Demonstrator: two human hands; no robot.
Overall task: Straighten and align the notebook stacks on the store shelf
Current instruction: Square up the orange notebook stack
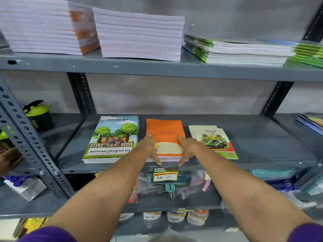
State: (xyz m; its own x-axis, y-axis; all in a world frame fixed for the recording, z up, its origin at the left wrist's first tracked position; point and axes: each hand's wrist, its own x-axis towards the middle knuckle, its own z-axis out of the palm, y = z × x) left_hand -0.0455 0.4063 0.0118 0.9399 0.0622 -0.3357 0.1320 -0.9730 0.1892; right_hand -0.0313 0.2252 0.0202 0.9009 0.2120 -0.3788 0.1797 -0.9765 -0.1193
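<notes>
An orange notebook stack [166,131] lies in the middle of the grey middle shelf [262,145]. My left hand [150,147] presses flat against its left side and my right hand [187,148] against its right side, thumbs down at the stack's front edge. To the left lies a stack with a tree picture cover [111,138], squared up. At the right a thin stack of cream and green car-cover notebooks [213,140] is fanned slightly, its lower books offset to the back left.
The upper shelf holds two tall white-edged notebook piles [42,27] [139,35] and a green-spined pile [244,51]. A green-lidded shaker bottle [37,115] stands at the left. A price tag [165,174] hangs on the shelf lip. Bagged goods lie below.
</notes>
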